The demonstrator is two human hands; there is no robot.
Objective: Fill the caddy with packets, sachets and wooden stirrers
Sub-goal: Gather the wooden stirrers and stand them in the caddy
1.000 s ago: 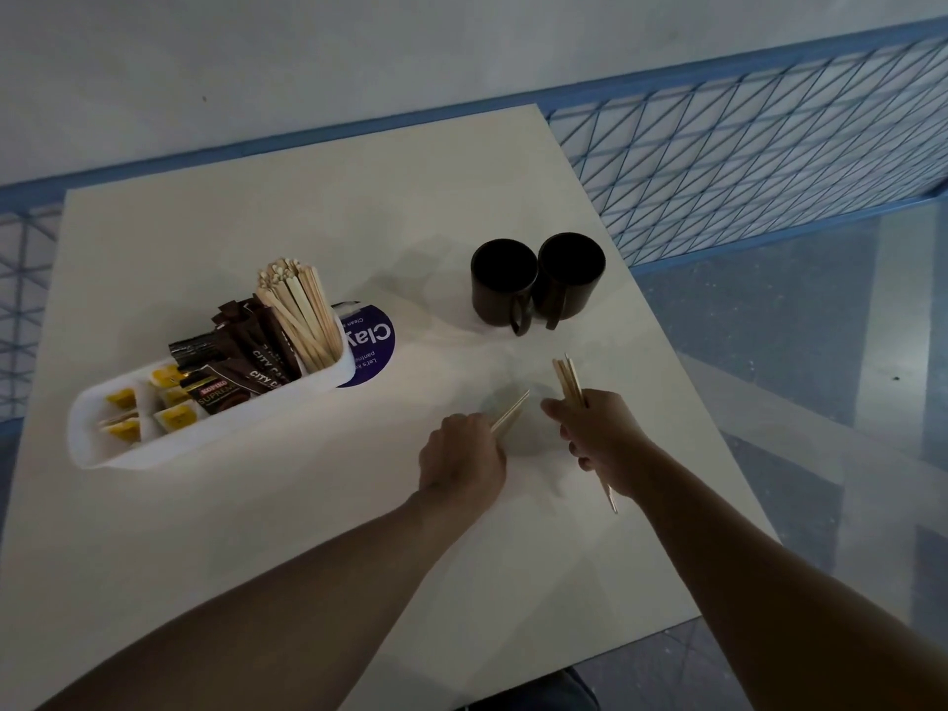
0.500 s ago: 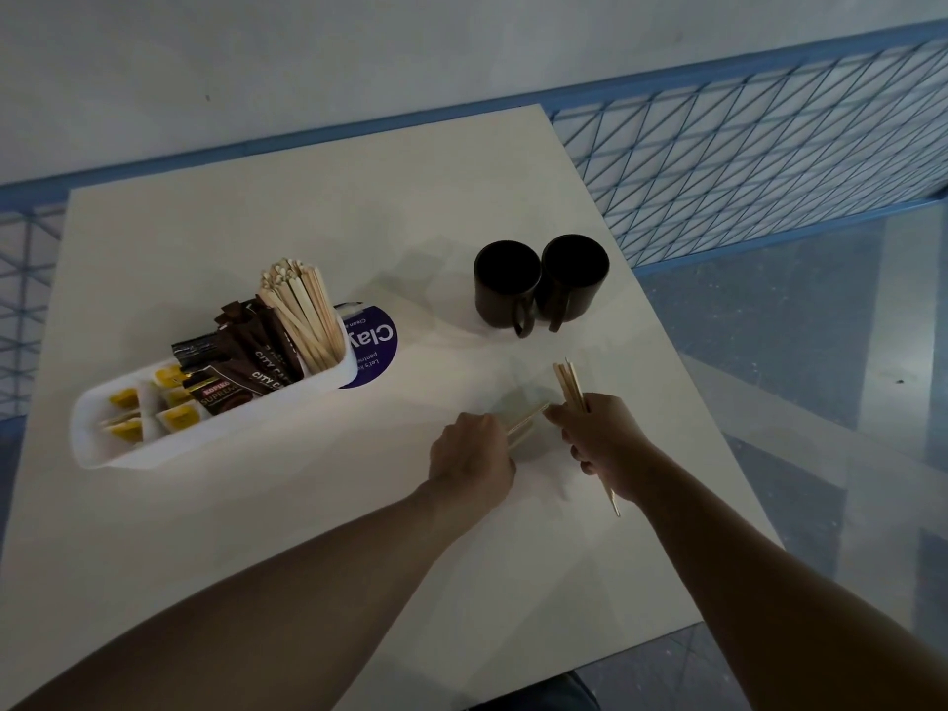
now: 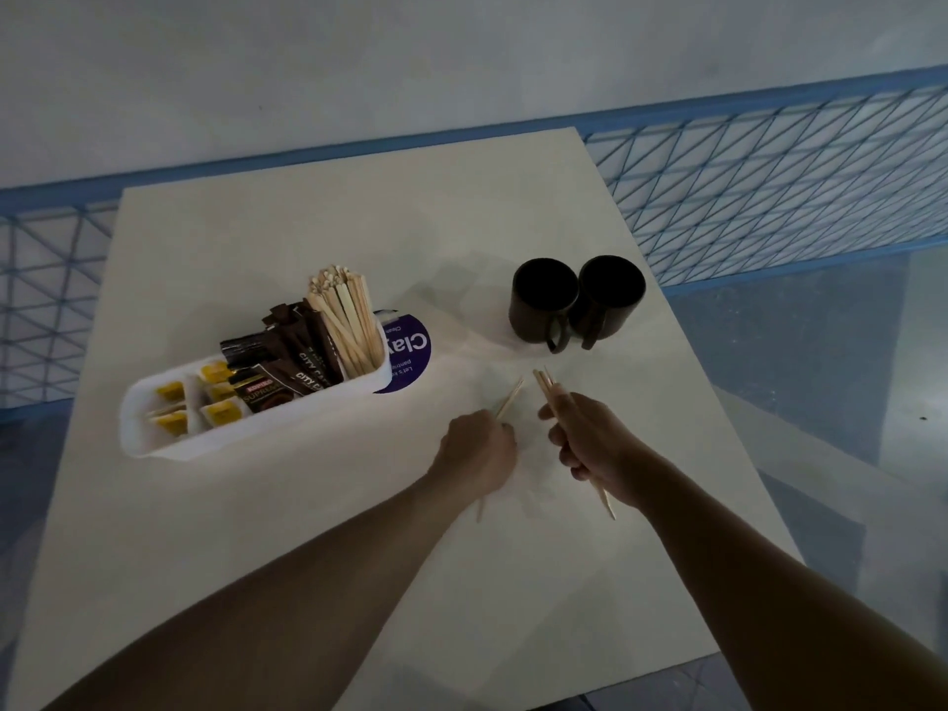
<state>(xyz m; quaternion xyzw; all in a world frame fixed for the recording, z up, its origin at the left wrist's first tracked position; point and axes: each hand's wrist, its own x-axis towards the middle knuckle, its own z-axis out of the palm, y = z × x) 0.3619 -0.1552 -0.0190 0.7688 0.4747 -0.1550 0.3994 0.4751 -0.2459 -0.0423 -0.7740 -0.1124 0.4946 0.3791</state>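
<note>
Both forearms reach in over the near edge of the white table (image 3: 308,582). Left hand (image 3: 477,454), nearer than the caddy and to its right, fingers curled tight round a stirrer or two (image 3: 508,400); tips poke out far side, one end shows below the wrist. Right hand (image 3: 590,449), just right of the left, apart from it, fingers wrapped round a small bunch of stirrers (image 3: 545,383); count unclear. Caddy (image 3: 246,433), white, long, lies left of the hands w/ yellow sachets (image 3: 218,410) at its left end, brown coffee packets (image 3: 292,361) mid, bundle of wooden stirrers (image 3: 346,320) upright-tilted at its right end. Purple round label (image 3: 410,351) just behind the caddy's right end. Two dark mugs (image 3: 574,300), touching, farther right of caddy. Blue mesh railing (image 3: 769,187) beyond.
</note>
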